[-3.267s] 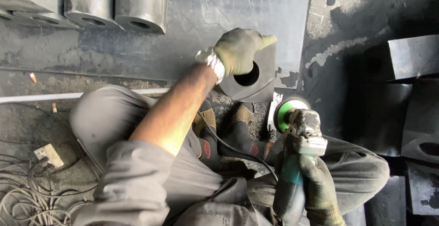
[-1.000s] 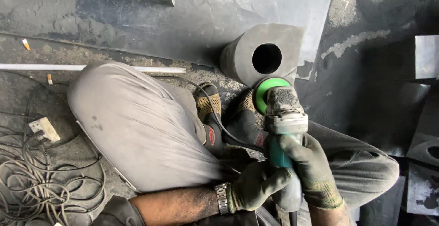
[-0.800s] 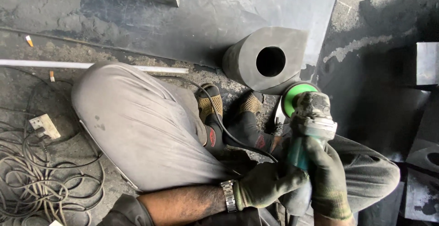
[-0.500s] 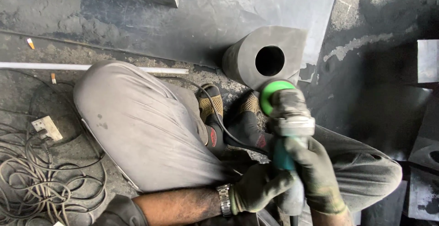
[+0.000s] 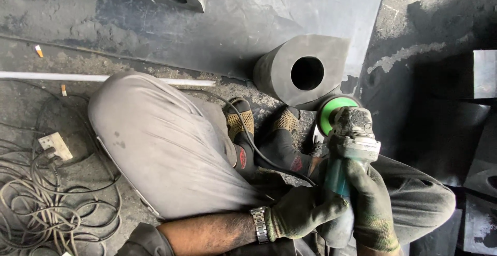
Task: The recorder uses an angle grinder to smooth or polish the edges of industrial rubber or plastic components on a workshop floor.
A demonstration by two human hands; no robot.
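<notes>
Matt grey metal block (image 5: 303,69), dusty grinder (image 5: 348,147), grimy cloth gloves (image 5: 370,209)

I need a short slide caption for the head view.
Both gloved hands grip an angle grinder beside a hollow metal cylinder.

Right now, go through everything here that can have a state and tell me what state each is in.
Angle grinder: gripped in both hands, green disc end close to the block.
Left hand: gloved, closed on the grinder body.
Right hand: gloved, closed on the grinder.
Dark block with round hole: lying on its side, hole facing up.
Cable pile: loosely coiled.
</notes>
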